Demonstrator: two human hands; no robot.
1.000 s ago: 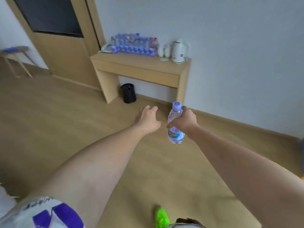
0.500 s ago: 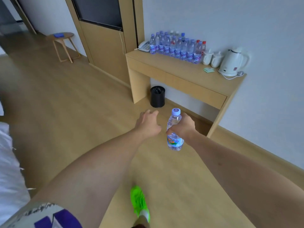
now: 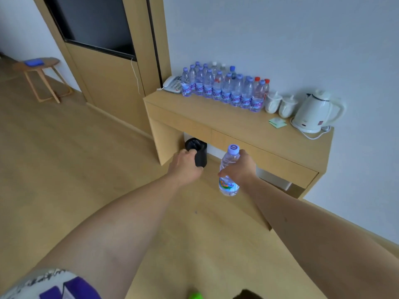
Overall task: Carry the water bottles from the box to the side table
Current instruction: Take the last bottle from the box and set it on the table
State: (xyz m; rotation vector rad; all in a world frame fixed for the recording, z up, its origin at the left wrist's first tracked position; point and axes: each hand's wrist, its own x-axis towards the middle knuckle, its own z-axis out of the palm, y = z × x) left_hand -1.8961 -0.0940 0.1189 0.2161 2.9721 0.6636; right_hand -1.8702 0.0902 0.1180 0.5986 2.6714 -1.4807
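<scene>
One water bottle (image 3: 229,171) hangs upright in our right hand (image 3: 241,169), grip wrapped around its middle, tabletop (image 3: 226,119) at twelve o'clock. Our left hand (image 3: 185,167) is empty, fingers loose. We judge that setting it down carelessly could topple the crowded bottle row (image 3: 224,89) at twelve.
</scene>
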